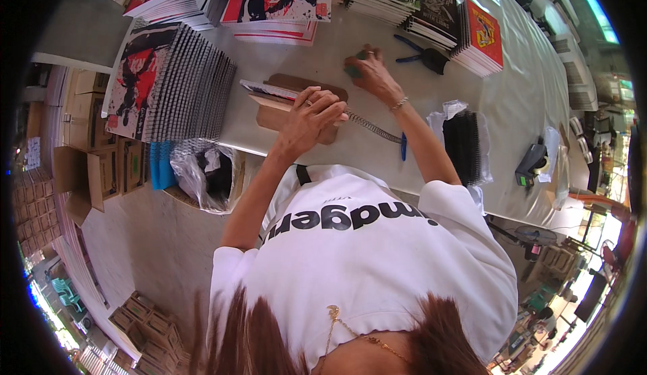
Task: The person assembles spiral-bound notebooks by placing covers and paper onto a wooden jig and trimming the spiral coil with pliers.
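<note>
My left hand (313, 115) is closed over the right end of a notebook (273, 90) that stands tilted on a brown board (269, 120). From under its fingers a dark wire spiral coil (374, 127) runs out to the right, loose at the far end. A small blue stick-like thing (404, 147) lies by that end. Farther off and to the right, my right hand (373, 73) is closed round a small dark green thing (353, 66), mostly covered by the fingers; its kind is unclear. Blue-handled pliers (421, 56) lie right of this hand.
A tall stack of spiral notebooks (168, 85) stands at the left table edge. More notebook stacks (276, 1) line the far side, with a red stack (480, 38) at right. Black coils in a plastic-lined box (464, 142) and a tape dispenser (532, 162) sit to the right.
</note>
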The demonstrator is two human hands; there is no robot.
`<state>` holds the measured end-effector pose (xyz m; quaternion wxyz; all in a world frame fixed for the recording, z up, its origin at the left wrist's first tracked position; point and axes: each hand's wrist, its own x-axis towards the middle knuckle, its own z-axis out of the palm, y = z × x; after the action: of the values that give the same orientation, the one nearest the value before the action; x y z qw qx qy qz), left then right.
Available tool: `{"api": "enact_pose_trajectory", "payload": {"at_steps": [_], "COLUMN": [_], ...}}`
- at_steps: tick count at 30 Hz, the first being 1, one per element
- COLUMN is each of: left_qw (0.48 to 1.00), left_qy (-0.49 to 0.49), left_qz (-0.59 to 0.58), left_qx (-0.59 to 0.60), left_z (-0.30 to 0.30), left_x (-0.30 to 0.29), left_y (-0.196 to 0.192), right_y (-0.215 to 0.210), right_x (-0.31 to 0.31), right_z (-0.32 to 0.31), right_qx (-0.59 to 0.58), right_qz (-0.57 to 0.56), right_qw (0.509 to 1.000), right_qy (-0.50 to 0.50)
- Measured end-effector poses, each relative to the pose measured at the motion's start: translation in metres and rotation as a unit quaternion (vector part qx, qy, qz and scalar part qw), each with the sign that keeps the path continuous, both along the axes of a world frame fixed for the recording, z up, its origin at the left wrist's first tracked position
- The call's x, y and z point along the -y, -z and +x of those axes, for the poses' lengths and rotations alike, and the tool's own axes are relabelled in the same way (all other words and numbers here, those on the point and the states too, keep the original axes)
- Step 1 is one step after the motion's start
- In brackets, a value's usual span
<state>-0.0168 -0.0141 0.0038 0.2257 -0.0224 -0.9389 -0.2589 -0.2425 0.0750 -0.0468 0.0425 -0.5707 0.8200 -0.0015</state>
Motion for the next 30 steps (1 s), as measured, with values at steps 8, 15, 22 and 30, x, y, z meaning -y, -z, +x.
{"api": "enact_pose_trajectory", "payload": {"at_steps": [8, 15, 22, 30], "left_qw": [0.999, 0.980, 0.955, 0.963], "left_qy": [-0.028, -0.187, -0.291, -0.260], "left_qz": [-0.030, -0.062, 0.051, 0.074], "left_qx": [-0.030, 0.000, 0.019, 0.012], "left_z": [-0.005, 0.005, 0.014, 0.014], "left_x": [0.000, -0.015, -0.015, -0.009], "left_y": [0.000, -0.013, -0.010, -0.012], "right_y": [-0.055, -0.065, -0.102, -0.109], "right_x": [-0.050, -0.049, -0.038, -0.035], "right_z": [0.004, 0.004, 0.019, 0.030], "right_qx": [0.801, 0.800, 0.617, 0.656], "right_qz": [-0.126, -0.048, 0.033, 0.005], "right_qw": [0.581, 0.595, 0.780, 0.751], "right_qy": [0.067, -0.059, -0.098, -0.078]}}
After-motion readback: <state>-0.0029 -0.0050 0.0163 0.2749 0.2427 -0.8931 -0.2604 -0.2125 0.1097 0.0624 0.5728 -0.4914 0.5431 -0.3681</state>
